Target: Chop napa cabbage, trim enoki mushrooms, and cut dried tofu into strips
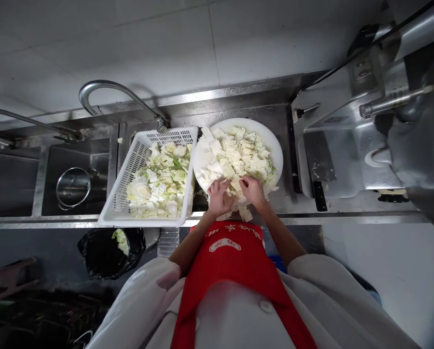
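A heap of cut pale cabbage pieces (235, 154) covers most of a round white cutting board (275, 148) in front of me. My left hand (219, 198) is at the near side of the heap, its fingers curled in around cabbage pieces. Just to its right, my right hand (253, 190) has its fingers bent and closed on cabbage; the exact pieces are partly hidden. Some cabbage hangs over the board's near edge, between and below my hands. Left of the board stands a white plastic basket (130, 165) holding more cut cabbage.
A cleaver (319, 167) lies on a metal surface at right, beside a large machine (395, 140). A curved faucet (111, 85) rises behind the basket. A sink (75, 201) at left holds a metal pot (73, 186). Below is a black-lined bin (97, 252) with a leaf.
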Motion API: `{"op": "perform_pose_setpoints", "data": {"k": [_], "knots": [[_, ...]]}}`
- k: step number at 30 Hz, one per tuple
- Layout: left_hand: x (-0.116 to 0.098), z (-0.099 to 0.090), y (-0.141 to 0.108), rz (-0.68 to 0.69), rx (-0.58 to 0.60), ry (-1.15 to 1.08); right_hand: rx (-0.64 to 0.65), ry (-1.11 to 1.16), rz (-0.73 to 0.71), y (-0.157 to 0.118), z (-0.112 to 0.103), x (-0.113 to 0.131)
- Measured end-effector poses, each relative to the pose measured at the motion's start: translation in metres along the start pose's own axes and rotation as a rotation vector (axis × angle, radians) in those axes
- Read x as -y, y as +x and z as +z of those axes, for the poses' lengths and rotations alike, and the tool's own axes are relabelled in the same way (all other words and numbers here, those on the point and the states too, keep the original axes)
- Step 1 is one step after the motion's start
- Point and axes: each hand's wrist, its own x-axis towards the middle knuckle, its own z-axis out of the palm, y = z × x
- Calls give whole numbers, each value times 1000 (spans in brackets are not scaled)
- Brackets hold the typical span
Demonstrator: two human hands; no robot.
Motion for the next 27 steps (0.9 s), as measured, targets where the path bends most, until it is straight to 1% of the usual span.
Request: {"op": "perform_pose_setpoints", "data": {"k": [3, 6, 8, 9, 12, 13, 14, 16, 17, 18, 20, 23, 25, 27], "knots": [[-6, -2, 6, 1, -74, -58, 8, 9, -31, -1, -6, 3], [-12, -3, 19, 80, -57, -152, -31, 60, -54, -1, -12, 13], [-14, -4, 28, 146, -42, -247, -67, 151, -76, -2, -14, 19], [-14, -6, 32, 157, -50, -298, -70, 212, -94, -1, -14, 21], [-10, -11, 43, 113, -86, -438, -42, 375, -145, 7, -14, 21], [-8, -12, 46, 88, -93, -472, -60, 393, -141, 13, -16, 19], [-6, -13, 49, 64, -101, -495, -101, 378, -117, 21, -18, 15], [-4, -14, 53, 19, -134, -503, -207, 257, -25, 40, -25, 9], [-4, -13, 55, -1, -156, -493, -238, 169, 24, 52, -29, 6], [-4, -13, 56, -18, -173, -483, -244, 83, 69, 63, -33, 4], [-7, -13, 57, -48, -189, -501, -196, -44, 137, 85, -37, 4], [-12, -19, 63, -101, -200, -645, -121, -106, 176, 109, -38, 5], [-15, -26, 78, -136, -281, -735, -104, -118, 174, 118, -37, 3], [-17, -32, 106, -148, -343, -745, -105, -125, 174, 122, -36, -1]]}}
